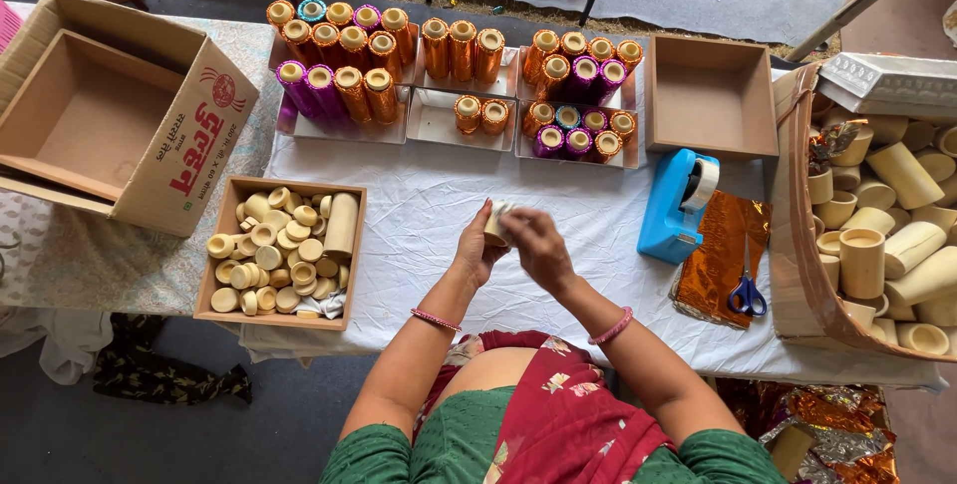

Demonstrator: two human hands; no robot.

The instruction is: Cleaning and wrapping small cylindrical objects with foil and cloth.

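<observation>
My left hand point(477, 250) and my right hand point(538, 245) meet over the white tablecloth point(419, 215) at the table's middle. Both grip one small pale tube point(495, 225), cream coloured, mostly hidden by the fingers. The left hand holds it from the left side, and the right hand's fingers close over its top and right side. A pink bangle sits on each wrist.
Trays of foil-wrapped orange and purple tubes point(344, 70) line the far edge. A box of small pale caps point(279, 255) stands left, an empty cardboard box point(110, 115) further left. A blue tape dispenser point(678, 205), orange foil with scissors point(746, 295) and a basket of bare tubes point(877, 235) lie right.
</observation>
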